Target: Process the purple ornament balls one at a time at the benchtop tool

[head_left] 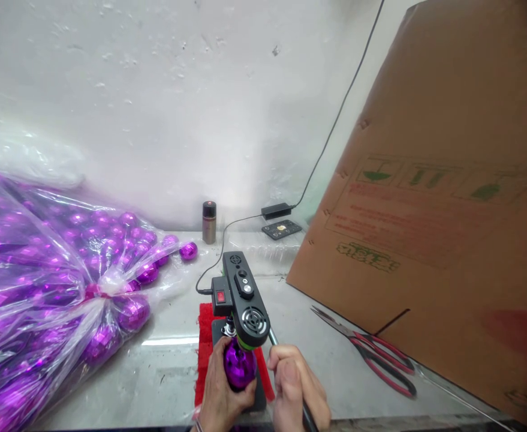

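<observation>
Purple ball (240, 369): while the left hand (220, 395) pinches it between thumb and fingers, it sits just under the head of the black lever device (245, 291); contact can't be told.
Right hand (301, 384): curled around the lever (273, 338).
Base: on red mat (203, 354), over tabletop (168, 375).
Slip risk: glossy, rounded ball could twist off-centre if the left grip loosens.
Crush risk: shell looks thin, so too hard a lever pull could dent it.
Finger risk: left fingertips close to the head could get nipped if the lever moves early.
Roll risk: outlying ball (188, 251) by the clear bag (109, 283) could run off if bumped.
</observation>
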